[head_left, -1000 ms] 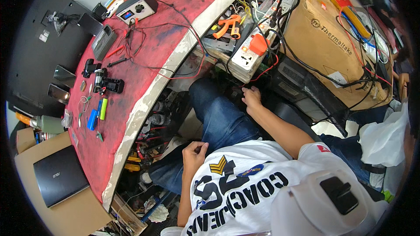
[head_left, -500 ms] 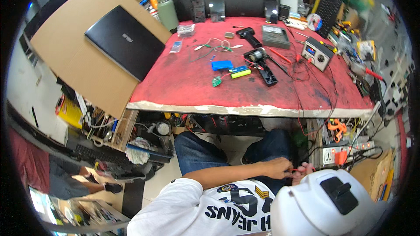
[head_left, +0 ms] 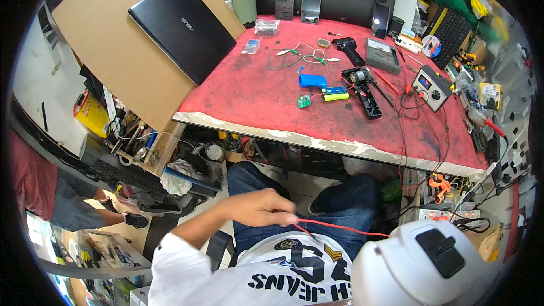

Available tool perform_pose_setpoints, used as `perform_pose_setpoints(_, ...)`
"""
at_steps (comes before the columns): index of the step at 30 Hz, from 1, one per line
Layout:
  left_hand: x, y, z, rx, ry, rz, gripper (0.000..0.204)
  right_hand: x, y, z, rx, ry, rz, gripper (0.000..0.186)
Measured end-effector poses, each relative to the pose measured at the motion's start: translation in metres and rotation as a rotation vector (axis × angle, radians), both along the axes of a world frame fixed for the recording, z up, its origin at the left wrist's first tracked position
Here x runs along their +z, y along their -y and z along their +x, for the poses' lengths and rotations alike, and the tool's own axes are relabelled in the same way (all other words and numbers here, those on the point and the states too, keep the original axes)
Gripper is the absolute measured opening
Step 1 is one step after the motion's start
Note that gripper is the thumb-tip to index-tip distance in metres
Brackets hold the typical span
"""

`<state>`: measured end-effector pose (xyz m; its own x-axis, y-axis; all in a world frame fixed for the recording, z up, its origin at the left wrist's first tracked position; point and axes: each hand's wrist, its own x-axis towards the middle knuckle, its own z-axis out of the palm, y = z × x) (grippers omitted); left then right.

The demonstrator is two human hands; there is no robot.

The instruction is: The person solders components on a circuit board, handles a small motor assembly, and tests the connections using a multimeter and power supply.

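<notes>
My left hand [head_left: 270, 212] is closed on a red wire [head_left: 340, 228] above my lap, the wire running rightward out of sight behind white headgear [head_left: 408, 266] at the lower right. My right hand is hidden. On the red-covered bench [head_left: 266, 96] lie a dismantled black handheld tool [head_left: 367, 99] with a metal motor, another black tool piece [head_left: 350, 51], a blue battery pack [head_left: 311, 80], a yellow-green cell [head_left: 335, 96], a small green board [head_left: 304, 101] and wired clips [head_left: 289, 58]. A meter-like box [head_left: 432, 89] with red and black leads stands to their right.
A black laptop [head_left: 181, 31] rests on cardboard [head_left: 96, 45]; a green bottle [head_left: 243, 0] stands behind. An orange glue gun [head_left: 439, 187] and power strip [head_left: 447, 214] are below the bench's right edge. Another person's legs [head_left: 85, 192] show at lower left, near crowded shelves [head_left: 113, 255].
My view has turned from my right side to face the bench. My left hand has moved leftward from beside my right hand, drawing the red wire out, and my right hand has dropped from sight.
</notes>
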<state>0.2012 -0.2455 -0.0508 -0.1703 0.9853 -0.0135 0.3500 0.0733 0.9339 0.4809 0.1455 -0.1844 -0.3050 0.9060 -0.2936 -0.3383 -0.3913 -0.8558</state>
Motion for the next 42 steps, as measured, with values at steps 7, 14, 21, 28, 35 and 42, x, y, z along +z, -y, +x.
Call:
perform_pose_setpoints(7,0.066,0.125,-0.041,0.341,-0.079,-0.333,0.028,-0.004,0.004,-0.005,0.031,0.219,0.091,0.035)
perform_pose_setpoints(14,0.091,0.186,-0.06,0.826,0.033,-0.3,0.02,-0.017,0.008,0.016,0.057,0.327,0.085,0.034)
perform_pose_setpoints(21,0.036,0.162,-0.093,0.836,0.32,0.778,0.022,0.043,0.025,0.005,1.045,1.175,-0.03,0.043)
perform_pose_setpoints(28,0.029,0.04,-0.138,0.919,0.527,0.898,0.025,0.201,0.064,-0.179,1.13,0.692,1.208,0.025)
perform_pose_setpoints(35,-0.006,-0.026,-0.181,1.213,-0.288,0.44,0.038,0.219,0.105,-0.463,1.073,0.285,2.019,0.02)
perform_pose_setpoints(42,-0.009,-0.023,-0.173,1.261,-0.293,0.417,0.036,0.199,0.12,-0.524,1.452,0.375,1.966,0.018)
